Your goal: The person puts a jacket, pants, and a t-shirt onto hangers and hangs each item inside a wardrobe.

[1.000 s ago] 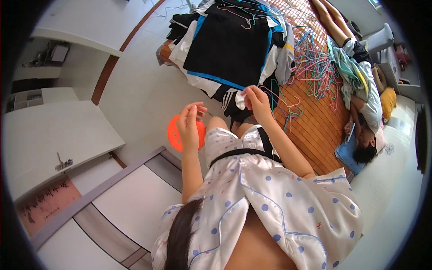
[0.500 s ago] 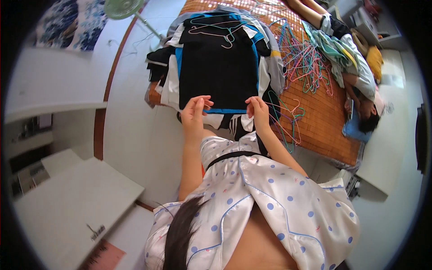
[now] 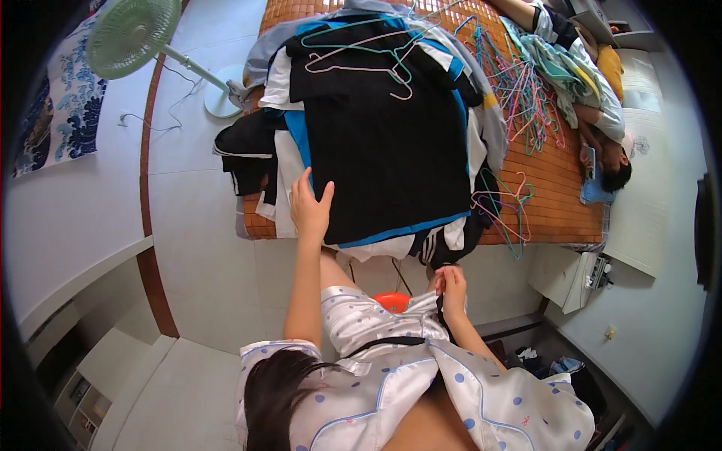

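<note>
A black T-shirt (image 3: 383, 143) with a blue hem lies flat on top of a pile of clothes. A teal hanger (image 3: 353, 46) and a pale pink hanger (image 3: 342, 69) rest across its top end. My left hand (image 3: 310, 209) is open at the shirt's lower left edge, fingers spread, beside the white cloth beneath. Nearer my lap, my right hand (image 3: 452, 292) is off the shirt with its fingers curled in. A black strip (image 3: 441, 314) runs just under it; whether the fingers grip it is hard to make out.
A tangle of coloured hangers (image 3: 526, 113) and several loose hangers (image 3: 511, 203) lie on the brown bed mat (image 3: 560, 218). Another person (image 3: 602, 113) lies at the far right with a phone. A green fan (image 3: 135, 37) stands at the left. A red stool (image 3: 392, 302) shows beneath me.
My hands have left the shirt's lower corners. The left now lies at its left edge; the right has dropped toward my lap. The view has shifted, and more of the fan shows.
</note>
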### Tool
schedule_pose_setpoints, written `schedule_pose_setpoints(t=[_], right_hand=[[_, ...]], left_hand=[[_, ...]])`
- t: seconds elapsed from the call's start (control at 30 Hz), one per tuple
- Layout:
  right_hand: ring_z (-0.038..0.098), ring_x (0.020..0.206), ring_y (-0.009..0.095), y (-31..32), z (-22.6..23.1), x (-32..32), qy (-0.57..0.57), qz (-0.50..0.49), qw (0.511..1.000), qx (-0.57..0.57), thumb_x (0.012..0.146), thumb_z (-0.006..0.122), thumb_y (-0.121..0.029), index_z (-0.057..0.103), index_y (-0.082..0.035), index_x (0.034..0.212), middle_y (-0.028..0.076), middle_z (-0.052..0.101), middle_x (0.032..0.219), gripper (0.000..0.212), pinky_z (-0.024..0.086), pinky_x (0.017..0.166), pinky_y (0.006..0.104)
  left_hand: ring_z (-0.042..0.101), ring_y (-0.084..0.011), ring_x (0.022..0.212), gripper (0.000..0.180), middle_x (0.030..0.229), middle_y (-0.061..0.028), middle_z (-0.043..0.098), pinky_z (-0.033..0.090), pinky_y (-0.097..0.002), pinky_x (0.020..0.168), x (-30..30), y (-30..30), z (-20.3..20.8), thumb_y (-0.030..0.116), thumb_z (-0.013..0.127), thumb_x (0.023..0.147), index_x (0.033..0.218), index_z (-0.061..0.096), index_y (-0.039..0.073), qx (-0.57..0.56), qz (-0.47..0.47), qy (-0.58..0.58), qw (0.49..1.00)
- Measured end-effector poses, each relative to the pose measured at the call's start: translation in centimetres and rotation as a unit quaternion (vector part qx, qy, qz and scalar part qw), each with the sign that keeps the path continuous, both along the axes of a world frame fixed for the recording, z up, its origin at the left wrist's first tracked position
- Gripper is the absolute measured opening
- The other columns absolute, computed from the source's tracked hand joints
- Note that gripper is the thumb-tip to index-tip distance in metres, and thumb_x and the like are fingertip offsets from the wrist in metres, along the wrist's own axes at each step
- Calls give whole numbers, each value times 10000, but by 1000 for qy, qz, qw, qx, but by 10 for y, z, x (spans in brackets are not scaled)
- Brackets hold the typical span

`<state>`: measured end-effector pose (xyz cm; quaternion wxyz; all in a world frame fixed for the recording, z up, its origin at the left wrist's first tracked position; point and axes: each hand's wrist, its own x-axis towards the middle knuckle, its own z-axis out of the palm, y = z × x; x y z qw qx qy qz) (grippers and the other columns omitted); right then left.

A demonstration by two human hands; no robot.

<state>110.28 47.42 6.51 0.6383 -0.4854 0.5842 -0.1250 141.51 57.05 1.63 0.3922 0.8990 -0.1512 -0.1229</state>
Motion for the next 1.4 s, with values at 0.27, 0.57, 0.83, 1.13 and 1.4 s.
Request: schedule_pose_setpoints(t=[0.27, 0.57, 0.83, 1.13, 1.4], right_hand=[[419, 486, 47, 4, -97, -33, -14, -33, 999, 7, 943, 444, -270, 551, -55, 834, -7, 491, 592, 264, 315, 442, 170], [506, 667, 135, -16, -140, 12, -83, 206, 935, -276, 863, 546, -161, 597, -38, 967, 34, 569, 742, 169, 394, 598, 240], [384, 1194, 246, -44, -163, 101, 9, 367, 698, -614, 728, 703, -305, 538, -142, 1195, 44, 448, 1283, 522, 356, 920, 388], [410, 1161, 232, -36, -180, 118, 81, 362, 664, -649, 780, 638, -322, 589, -167, 1133, 41, 486, 1233, 388, 382, 844, 366], [512, 709, 126, -20, -97, 107, -258, 361, 894, -67, 839, 602, -380, 565, -2, 964, 64, 583, 808, 399, 412, 643, 233]], left_hand=[[468, -285, 1101, 493, 1191, -80, 509, 381, -379, 928, -15, -24, -89, 354, 609, 821, 1222, 501, 88, 45, 32, -173, 983], [476, -267, 1069, 445, 1160, -71, 505, 403, -374, 908, -42, 2, -109, 288, 645, 791, 1174, 546, 87, -8, 47, -249, 967], [533, -275, 928, 309, 933, -94, 585, 450, -382, 783, -72, 40, -108, 291, 625, 794, 989, 586, 53, 79, 51, -140, 986], [518, -336, 755, 428, 748, -180, 550, 416, -435, 690, -95, 46, -102, 415, 510, 864, 758, 550, 2, 20, 58, -131, 989], [457, -307, 610, 273, 579, -140, 461, 342, -385, 596, -164, 29, -17, 151, 620, 760, 572, 478, 12, -200, -159, -163, 953]])
